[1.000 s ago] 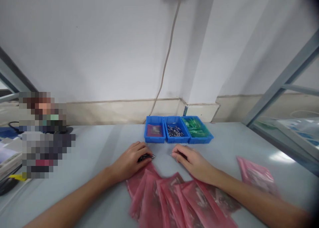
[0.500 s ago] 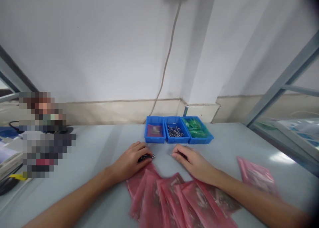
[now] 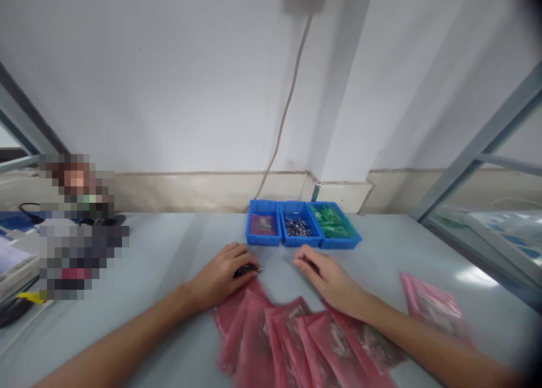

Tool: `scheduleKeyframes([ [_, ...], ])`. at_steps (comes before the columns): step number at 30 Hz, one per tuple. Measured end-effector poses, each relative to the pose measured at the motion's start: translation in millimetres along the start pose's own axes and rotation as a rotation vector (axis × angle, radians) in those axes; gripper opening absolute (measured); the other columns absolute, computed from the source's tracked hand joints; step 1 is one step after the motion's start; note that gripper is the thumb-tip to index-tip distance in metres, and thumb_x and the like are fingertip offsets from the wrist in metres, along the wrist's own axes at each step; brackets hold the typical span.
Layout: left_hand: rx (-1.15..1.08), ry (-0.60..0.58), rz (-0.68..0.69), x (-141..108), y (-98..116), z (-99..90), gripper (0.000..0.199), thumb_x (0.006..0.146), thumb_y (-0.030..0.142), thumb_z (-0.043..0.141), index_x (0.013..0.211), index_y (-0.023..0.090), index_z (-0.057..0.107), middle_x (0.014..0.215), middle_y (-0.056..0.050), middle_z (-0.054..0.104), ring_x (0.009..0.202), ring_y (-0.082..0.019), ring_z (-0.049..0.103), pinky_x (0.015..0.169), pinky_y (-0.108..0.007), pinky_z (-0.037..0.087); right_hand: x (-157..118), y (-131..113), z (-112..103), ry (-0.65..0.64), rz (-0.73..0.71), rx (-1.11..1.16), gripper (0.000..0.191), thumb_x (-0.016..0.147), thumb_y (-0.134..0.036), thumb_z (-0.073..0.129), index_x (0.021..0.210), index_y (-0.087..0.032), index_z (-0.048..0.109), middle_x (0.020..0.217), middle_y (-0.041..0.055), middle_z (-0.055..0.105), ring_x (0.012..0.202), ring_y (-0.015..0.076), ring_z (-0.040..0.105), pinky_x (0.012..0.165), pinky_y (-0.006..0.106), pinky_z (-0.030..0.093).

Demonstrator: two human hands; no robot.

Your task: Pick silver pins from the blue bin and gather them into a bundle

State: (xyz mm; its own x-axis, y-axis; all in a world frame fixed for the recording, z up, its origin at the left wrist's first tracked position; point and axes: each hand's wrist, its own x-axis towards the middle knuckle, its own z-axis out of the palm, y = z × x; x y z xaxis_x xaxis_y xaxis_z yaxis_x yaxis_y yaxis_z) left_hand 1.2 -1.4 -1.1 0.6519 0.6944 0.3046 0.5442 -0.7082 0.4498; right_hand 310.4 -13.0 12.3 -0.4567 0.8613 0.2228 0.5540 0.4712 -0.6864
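My left hand [image 3: 231,272] is curled around a small bunch of dark, shiny metal pieces [image 3: 246,270], just above the leftmost pink bag. Across a small gap, my right hand [image 3: 326,275] pinches a tiny metal piece [image 3: 292,260] between thumb and forefinger. Several pink bags [image 3: 258,348] lie fanned out and overlapping below both hands, with metal parts inside some of them. Behind the hands stand three blue bins: the left one [image 3: 263,241] holds a pink bag, the middle one [image 3: 300,242] loose metal pieces, the right one [image 3: 342,243] green packets.
More pink bags [image 3: 434,303] lie on the grey table [image 3: 169,252] at the right. A pixelated person [image 3: 78,207] is at the far left, near cables and papers. A wall with a hanging cable [image 3: 288,105] rises behind, and metal frames stand on both sides.
The camera view has shifted slightly. Both hands keep nearly the same place and grip.
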Motion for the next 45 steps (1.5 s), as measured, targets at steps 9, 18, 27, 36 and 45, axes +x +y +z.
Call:
scheduleKeyframes([
  [9, -0.001, 0.019, 0.011, 0, -1, 0.7, 0.014, 0.108, 0.03, 0.058, 0.116, 0.025, 0.069, 0.116, -0.007, 0.068, 0.11, -0.025, 0.061, 0.101, -0.042, 0.05, -1, -1, -1, 0.05, 0.031, 0.031, 0.026, 0.113, -0.046, 0.041, 0.103, -0.025, 0.053, 0.071, -0.0047, 0.052, 0.064, 0.017, 0.047, 0.062, 0.03, 0.038],
  [18, -0.001, 0.007, 0.007, 0, 0, -0.3, 0.013, 0.108, 0.028, 0.059, 0.116, 0.025, 0.069, 0.116, -0.007, 0.068, 0.109, -0.024, 0.06, 0.1, -0.041, 0.05, -1, 3, -2, 0.049, 0.043, 0.048, 0.024, 0.112, -0.047, 0.045, 0.102, -0.026, 0.054, 0.064, -0.0078, 0.04, 0.059, 0.0161, 0.04, 0.058, 0.029, 0.033],
  [27, -0.009, 0.013, 0.012, 0, 2, -1.8, 0.015, 0.109, 0.03, 0.057, 0.115, 0.024, 0.069, 0.115, -0.007, 0.069, 0.108, -0.024, 0.062, 0.1, -0.041, 0.051, -4, 13, -5, 0.242, 0.017, 0.049, 0.034, 0.11, -0.053, 0.046, 0.097, -0.026, 0.061, 0.069, -0.0036, 0.051, 0.058, 0.0167, 0.044, 0.056, 0.03, 0.036],
  [36, -0.006, -0.002, -0.003, 0, 2, -1.3, 0.014, 0.109, 0.028, 0.057, 0.116, 0.024, 0.069, 0.118, -0.008, 0.067, 0.109, -0.025, 0.06, 0.1, -0.042, 0.051, -1, 14, -9, 0.293, 0.0, 0.041, 0.043, 0.111, -0.051, 0.047, 0.077, -0.024, 0.054, 0.069, -0.0028, 0.048, 0.063, 0.0164, 0.045, 0.06, 0.03, 0.037],
  [45, -0.011, -0.011, -0.01, 1, 2, -1.5, 0.013, 0.108, 0.027, 0.058, 0.116, 0.024, 0.069, 0.117, -0.007, 0.067, 0.109, -0.024, 0.059, 0.099, -0.041, 0.05, 0, 17, -10, 0.269, 0.018, 0.041, 0.037, 0.112, -0.048, 0.044, 0.088, -0.024, 0.057, 0.075, -0.0021, 0.053, 0.068, 0.0175, 0.05, 0.064, 0.03, 0.04],
])
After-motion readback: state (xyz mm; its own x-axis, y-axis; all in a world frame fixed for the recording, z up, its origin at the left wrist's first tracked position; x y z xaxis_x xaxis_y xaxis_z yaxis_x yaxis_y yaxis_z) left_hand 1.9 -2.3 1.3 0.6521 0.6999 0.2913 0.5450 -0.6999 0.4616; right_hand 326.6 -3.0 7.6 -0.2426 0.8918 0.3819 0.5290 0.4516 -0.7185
